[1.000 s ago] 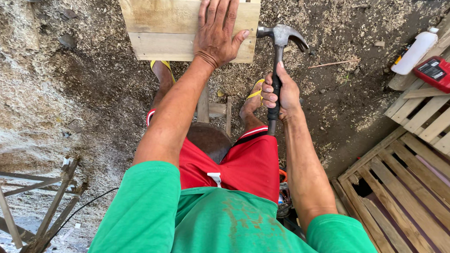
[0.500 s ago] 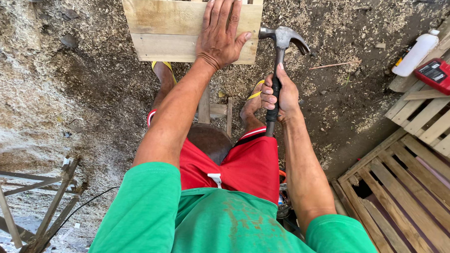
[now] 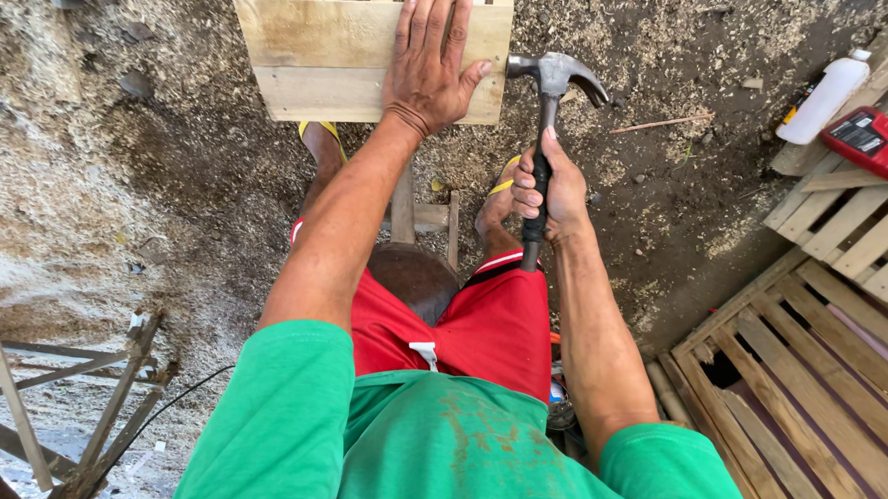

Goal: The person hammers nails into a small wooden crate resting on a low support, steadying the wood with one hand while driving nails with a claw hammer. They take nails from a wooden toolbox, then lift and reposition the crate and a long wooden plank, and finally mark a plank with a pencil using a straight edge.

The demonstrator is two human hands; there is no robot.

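My left hand (image 3: 430, 62) lies flat, fingers spread, on the right part of a pale wooden board panel (image 3: 323, 58) at the top of the view. My right hand (image 3: 549, 189) grips the dark handle of a steel claw hammer (image 3: 551, 81), held upright. The hammer's head sits just right of the panel's right edge, level with my left thumb. I sit on a stool with red shorts and yellow sandals on the ground below the panel.
Sawdust covers the dirt ground. Wooden slatted pallets (image 3: 814, 361) lie at the right. A white plastic bottle (image 3: 823, 95) and a red case (image 3: 876, 142) rest on planks at the upper right. A thin wooden frame (image 3: 55, 403) stands at the lower left.
The hammer and my right hand have stayed almost in place, shifting only slightly. My left hand remains pressed on the panel.
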